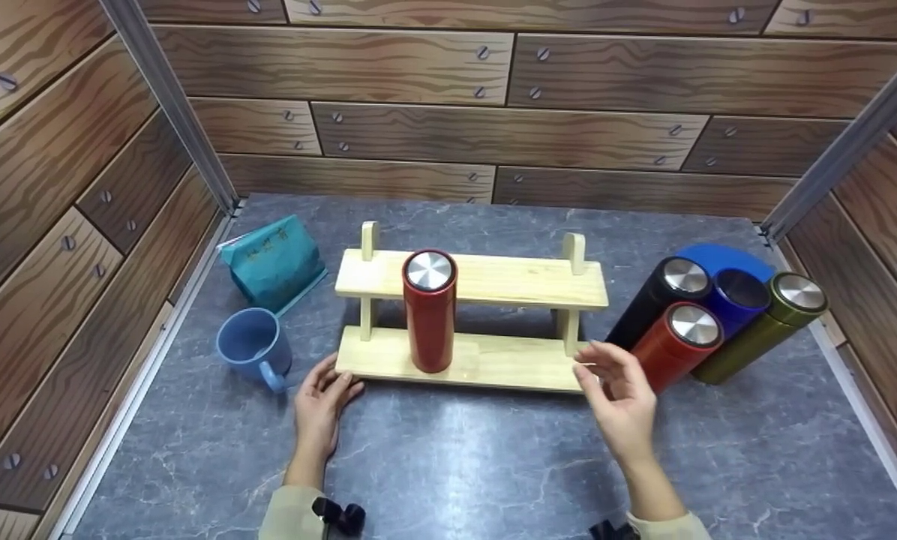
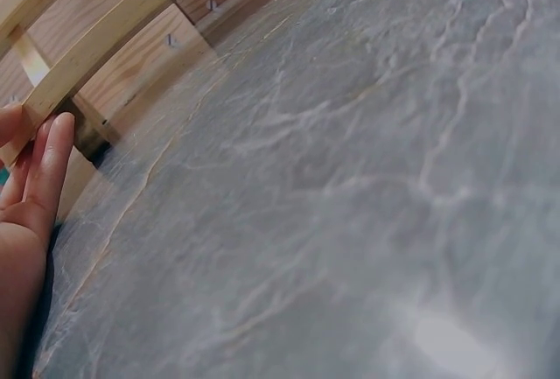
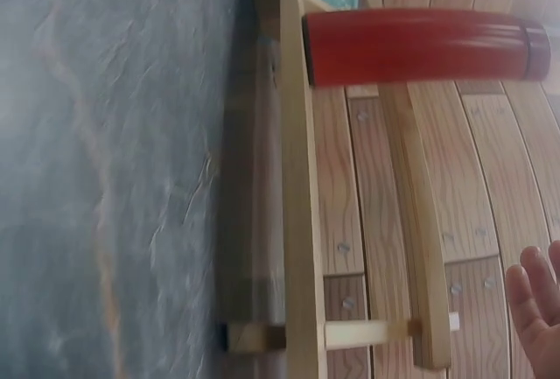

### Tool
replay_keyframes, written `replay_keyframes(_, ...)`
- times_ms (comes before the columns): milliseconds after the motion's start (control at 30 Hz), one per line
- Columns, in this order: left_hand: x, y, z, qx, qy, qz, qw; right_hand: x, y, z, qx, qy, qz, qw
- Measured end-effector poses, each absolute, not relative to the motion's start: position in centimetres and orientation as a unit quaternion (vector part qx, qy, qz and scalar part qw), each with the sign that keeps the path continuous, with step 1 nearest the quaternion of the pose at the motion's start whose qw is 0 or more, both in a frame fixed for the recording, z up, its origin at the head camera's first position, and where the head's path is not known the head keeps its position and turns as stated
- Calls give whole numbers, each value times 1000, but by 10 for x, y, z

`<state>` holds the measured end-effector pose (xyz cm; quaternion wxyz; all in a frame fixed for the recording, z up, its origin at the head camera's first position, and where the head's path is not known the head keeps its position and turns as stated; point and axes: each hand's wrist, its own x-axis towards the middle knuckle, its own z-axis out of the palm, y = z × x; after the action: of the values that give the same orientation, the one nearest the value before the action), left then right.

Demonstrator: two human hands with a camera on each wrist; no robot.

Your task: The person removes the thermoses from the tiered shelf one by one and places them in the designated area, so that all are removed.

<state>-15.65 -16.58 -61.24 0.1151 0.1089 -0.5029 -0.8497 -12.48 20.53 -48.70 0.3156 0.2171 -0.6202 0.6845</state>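
Note:
A two-tier wooden rack (image 1: 520,364) stands mid-table, and a red thermos bottle (image 1: 431,326) stands upright on its lower shelf, left of centre. My left hand (image 1: 318,411) grips the left end of that shelf. In the left wrist view, the fingers (image 2: 54,164) lie under the board and the thumb is over it. My right hand (image 1: 622,401) is by the rack's right end, fingers loosely bent and holding nothing. The right wrist view shows that hand (image 3: 539,313) apart from the wood, with the red bottle lying across the picture because the view is turned.
Right of the rack stand several thermos bottles: black (image 1: 647,300), orange-red (image 1: 670,356), blue (image 1: 737,304) and olive green (image 1: 756,337). A flat blue object (image 1: 726,257) is partly hidden behind them. At left are a blue mug (image 1: 247,346) and a teal pouch (image 1: 276,259). Wood-patterned walls (image 1: 411,67) enclose the table.

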Motion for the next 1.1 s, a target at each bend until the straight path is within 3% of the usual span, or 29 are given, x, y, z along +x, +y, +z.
replay_keyframes(1100,-155,-167,-614,101,-497,-855,112,-170,114,-462,256,-671,659,222)
